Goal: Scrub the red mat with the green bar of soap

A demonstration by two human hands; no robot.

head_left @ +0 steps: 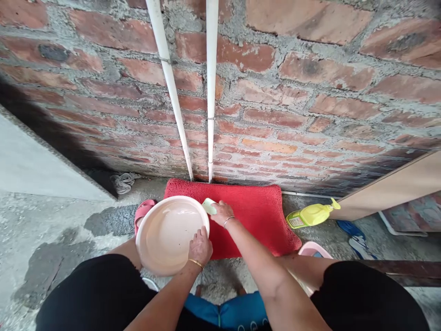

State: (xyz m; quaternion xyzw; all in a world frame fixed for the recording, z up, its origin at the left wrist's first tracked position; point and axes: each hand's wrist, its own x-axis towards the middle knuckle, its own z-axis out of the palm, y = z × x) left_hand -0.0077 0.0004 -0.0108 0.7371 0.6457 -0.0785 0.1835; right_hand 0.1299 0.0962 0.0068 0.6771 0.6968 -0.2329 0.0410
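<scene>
A pale pink plastic basin with shallow water in it stands left of the middle, covering the left part of a red mat. My left hand is at the basin's near right rim, fingers bent over it. Just beyond the rim, my right hand grips a small, flat, pale green thing with rounded corners. It could be a bar of soap or a scrubbing brush; its underside is hidden. This thing is beside the basin's right rim, above the mat.
A yellow pump bottle lies by the mat's right edge. Pink slippers show behind the basin, a grey rag by the wall. At right are a pink tub and a blue-white shoe. White pipes run down the brick wall.
</scene>
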